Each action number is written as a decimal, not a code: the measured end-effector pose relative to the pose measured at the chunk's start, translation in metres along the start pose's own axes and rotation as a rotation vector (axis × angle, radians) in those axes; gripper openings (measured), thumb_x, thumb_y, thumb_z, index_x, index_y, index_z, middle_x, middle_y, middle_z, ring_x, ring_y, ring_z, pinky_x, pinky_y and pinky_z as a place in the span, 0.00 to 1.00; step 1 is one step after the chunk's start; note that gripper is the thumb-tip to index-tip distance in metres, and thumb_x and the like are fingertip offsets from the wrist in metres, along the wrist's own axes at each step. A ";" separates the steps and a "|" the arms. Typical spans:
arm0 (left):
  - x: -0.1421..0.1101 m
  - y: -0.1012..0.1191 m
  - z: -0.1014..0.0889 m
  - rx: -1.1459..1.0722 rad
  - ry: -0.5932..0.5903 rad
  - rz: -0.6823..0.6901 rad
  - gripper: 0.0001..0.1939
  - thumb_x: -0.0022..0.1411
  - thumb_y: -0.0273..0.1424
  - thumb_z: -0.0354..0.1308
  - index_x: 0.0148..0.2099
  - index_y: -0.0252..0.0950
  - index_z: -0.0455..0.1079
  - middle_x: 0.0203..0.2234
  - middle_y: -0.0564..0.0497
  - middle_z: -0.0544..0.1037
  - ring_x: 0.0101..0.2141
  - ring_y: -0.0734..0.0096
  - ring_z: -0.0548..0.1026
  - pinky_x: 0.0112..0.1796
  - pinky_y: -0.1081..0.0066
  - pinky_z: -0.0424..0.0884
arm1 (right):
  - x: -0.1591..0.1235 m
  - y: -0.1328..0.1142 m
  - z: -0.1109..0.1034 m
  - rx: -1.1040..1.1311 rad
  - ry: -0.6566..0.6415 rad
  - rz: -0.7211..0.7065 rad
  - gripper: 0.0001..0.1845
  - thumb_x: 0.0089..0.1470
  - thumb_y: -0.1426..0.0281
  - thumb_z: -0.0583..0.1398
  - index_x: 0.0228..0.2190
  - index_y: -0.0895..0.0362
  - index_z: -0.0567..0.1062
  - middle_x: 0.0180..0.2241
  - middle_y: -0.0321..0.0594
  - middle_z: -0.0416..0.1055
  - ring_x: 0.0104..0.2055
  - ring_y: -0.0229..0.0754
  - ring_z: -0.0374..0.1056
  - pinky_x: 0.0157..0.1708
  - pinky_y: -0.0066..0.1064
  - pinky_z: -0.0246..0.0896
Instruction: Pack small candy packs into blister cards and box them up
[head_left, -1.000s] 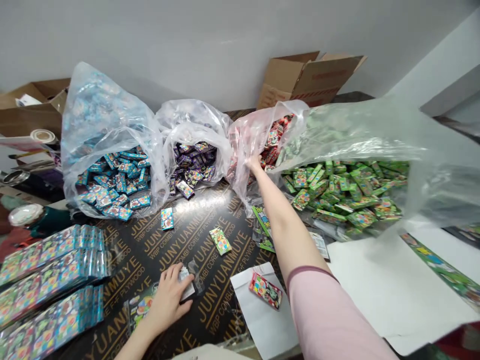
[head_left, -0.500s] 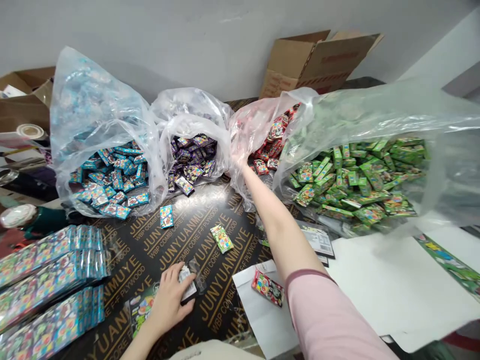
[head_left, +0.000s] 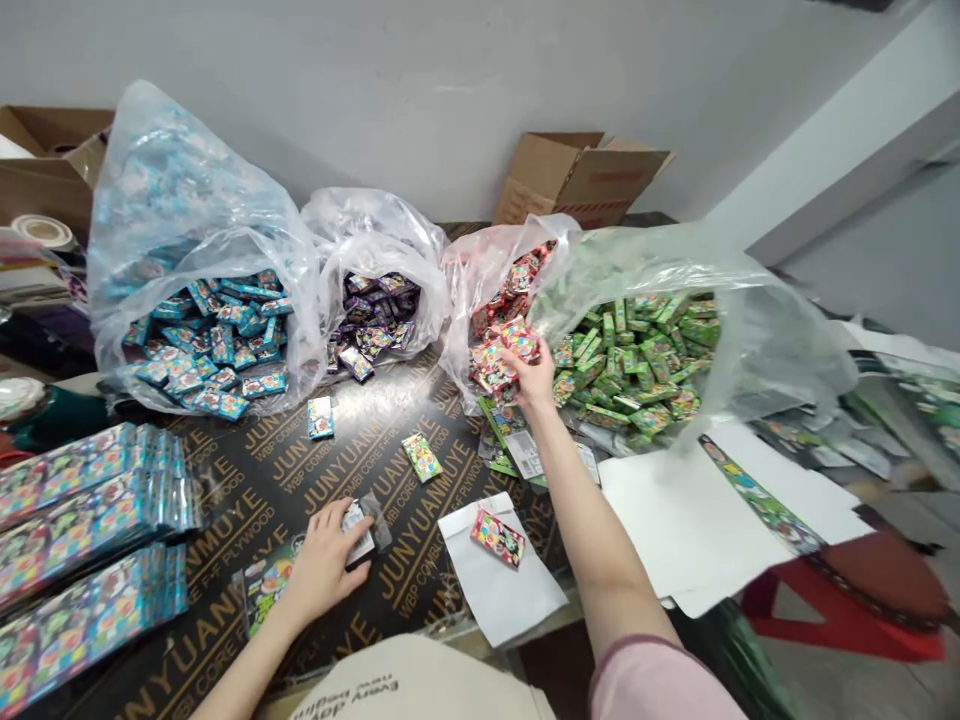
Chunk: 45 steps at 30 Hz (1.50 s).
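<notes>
My right hand [head_left: 534, 372] is closed round several small red candy packets [head_left: 495, 365] at the mouth of a clear bag of red packets [head_left: 517, 280]. My left hand [head_left: 326, 555] lies on the dark printed table with fingers spread, resting over a clear plastic bag with a grey-and-black printed face [head_left: 358, 528]. Partly under its wrist is a colourful printed plastic bag [head_left: 264, 592]. Between the hands lie a single green packet [head_left: 421, 457] and a blue packet [head_left: 320, 418]. A red packet [head_left: 498, 537] rests on a white paper sheet [head_left: 510, 600] near me.
Clear bags of blue packets [head_left: 217, 340], purple packets [head_left: 379, 300] and green packets [head_left: 637, 350] stand along the back. Filled packs are stacked [head_left: 75, 570] at left. Flat printed bags [head_left: 517, 440] and white card [head_left: 675, 510] lie at right. An open carton [head_left: 585, 180] stands behind.
My right hand has come out of the red bag towards me and now shows red packets in its grasp. My left hand stays in place on the plastic bag. The view has shifted right.
</notes>
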<state>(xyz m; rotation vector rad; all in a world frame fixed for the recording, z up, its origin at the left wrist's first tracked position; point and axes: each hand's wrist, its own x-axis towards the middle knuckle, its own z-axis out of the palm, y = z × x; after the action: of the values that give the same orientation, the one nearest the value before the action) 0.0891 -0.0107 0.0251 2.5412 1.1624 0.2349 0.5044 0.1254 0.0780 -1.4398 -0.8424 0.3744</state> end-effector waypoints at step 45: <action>-0.011 0.017 -0.034 -1.018 0.221 -0.436 0.37 0.46 0.43 0.67 0.56 0.36 0.62 0.42 0.42 0.77 0.44 0.56 0.74 0.46 0.57 0.68 | -0.267 -0.069 0.028 -0.364 -0.917 -0.558 0.40 0.39 0.62 0.66 0.55 0.51 0.62 0.49 0.45 0.68 0.53 0.53 0.63 0.57 0.50 0.46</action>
<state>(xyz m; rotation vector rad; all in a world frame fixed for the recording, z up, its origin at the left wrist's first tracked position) 0.0841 -0.0220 0.0632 1.3764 1.2029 0.7718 0.2889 -0.0481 0.0675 -1.2556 -2.0828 0.4659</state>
